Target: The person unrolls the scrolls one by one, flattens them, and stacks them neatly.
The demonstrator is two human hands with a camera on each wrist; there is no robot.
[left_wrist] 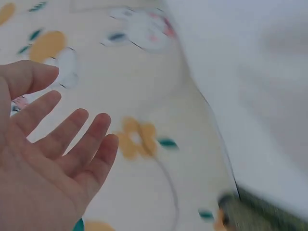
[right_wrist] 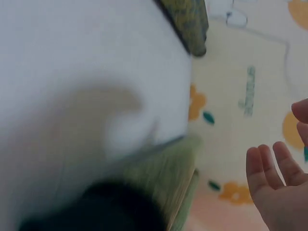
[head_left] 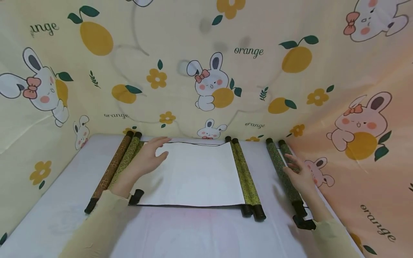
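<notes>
A white scroll sheet [head_left: 193, 175] lies unrolled between green patterned rollers with black end caps. Over its left end my left hand [head_left: 150, 156] hovers with fingers spread, holding nothing. The right-hand pair of yellow-green rollers [head_left: 246, 175] borders the sheet. Farther right lie two dark green scroll rollers [head_left: 284, 175] with a strip of white between them. My right hand [head_left: 300, 173] is above or beside these, fingers loosely bent and apart; whether it touches them I cannot tell. In the right wrist view the right hand [right_wrist: 279, 187] holds nothing.
A brown patterned scroll roller [head_left: 111, 166] lies at the left, beside a green roller [head_left: 129, 157]. The table [head_left: 193, 233] has a pale cover. A cloth printed with rabbits and oranges [head_left: 206, 71] hangs behind and along both sides.
</notes>
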